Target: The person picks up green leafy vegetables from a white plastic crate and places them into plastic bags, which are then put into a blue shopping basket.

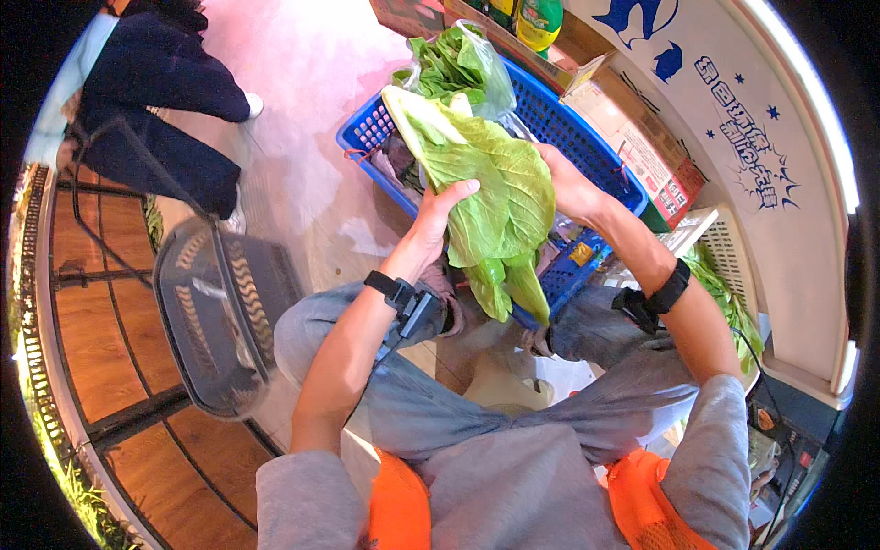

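Observation:
A large head of leafy greens [491,185] is held over a blue plastic basket [598,148], its pale stalks pointing up and left and its leaf tips hanging toward my knees. My left hand [440,216] grips it from the left, thumb lying across the leaves. On the other side, my right hand [560,179] holds the leaves, its fingers partly hidden behind them. Just beyond, a clear plastic bag [491,75] of green leaves [450,65] rests at the far end of the basket. Dark leaves and plastic wrapping are partly visible inside the basket.
At left, a person in dark trousers [172,124] stands near a dark grey shopping basket [213,323]. Cardboard boxes [632,137], one with bottles [540,24], line the right beside a white cabinet [729,103]. A cream crate [729,254] holds more greens [722,295]. Wooden-panelled shelving [117,302] stands far left.

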{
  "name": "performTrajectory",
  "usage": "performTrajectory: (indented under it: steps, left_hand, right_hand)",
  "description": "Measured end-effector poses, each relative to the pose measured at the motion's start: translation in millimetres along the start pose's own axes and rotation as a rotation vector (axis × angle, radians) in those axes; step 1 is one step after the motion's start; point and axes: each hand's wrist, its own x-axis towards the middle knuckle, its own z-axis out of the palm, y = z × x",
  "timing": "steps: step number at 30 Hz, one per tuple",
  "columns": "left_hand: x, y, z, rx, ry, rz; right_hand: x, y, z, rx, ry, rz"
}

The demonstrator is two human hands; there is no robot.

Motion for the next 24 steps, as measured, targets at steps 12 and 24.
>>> performTrajectory:
  steps: [12,24]
  left_hand:
    - [1,2,-2,0.071,-0.062,-0.012]
    - [-2,-9,0,0.083,-0.228,-0.070]
  right_hand:
    - [14,-19,-49,-0.162,0.126,-0.015]
    - [6,-33,-18,-0.780,0.153,-0.014]
